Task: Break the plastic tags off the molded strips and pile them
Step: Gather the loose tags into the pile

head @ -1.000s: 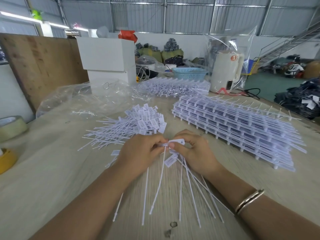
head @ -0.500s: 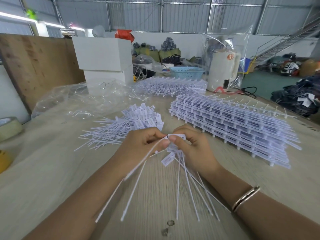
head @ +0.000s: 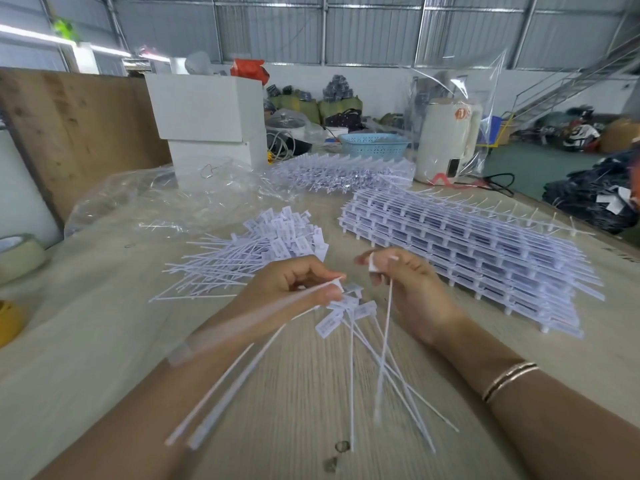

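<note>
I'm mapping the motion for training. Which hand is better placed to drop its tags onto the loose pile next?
Probably the left hand: it pinches several freed tags and sits right beside the loose pile. The right hand, holding one tag, is nearer the uncut strip stack.

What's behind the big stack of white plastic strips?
Behind the stack of strips lie a bagged bundle of strips, a blue basket and a cream appliance. The basket's inside isn't visible.

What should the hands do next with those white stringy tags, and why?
Probably the right hand should pass its single white plastic tag to the left hand, which already grips a bunch of loose white tags. Then the bunch can join the pile of white tags lying just beyond on the wooden table.
</note>
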